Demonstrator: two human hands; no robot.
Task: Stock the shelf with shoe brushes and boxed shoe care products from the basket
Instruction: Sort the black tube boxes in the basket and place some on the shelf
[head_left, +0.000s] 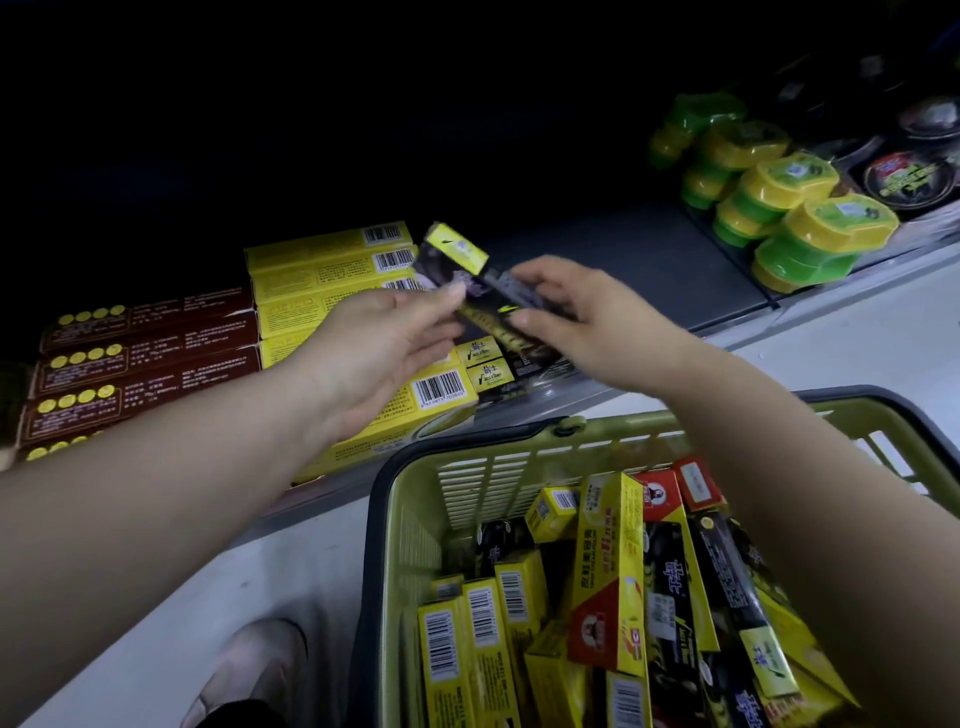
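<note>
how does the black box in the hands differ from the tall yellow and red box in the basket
The long black box with a yellow end is held between the left hand and right hand, tilted; the tall yellow and red box stands on end in the green plastic basket, untouched. The held one is mostly black, the other mostly yellow. Both are long, narrow cartons.

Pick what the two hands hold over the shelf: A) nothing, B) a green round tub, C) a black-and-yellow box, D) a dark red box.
C: the left hand and right hand both hold the black-and-yellow box by its ends, above the yellow boxes stacked on the shelf.
</note>
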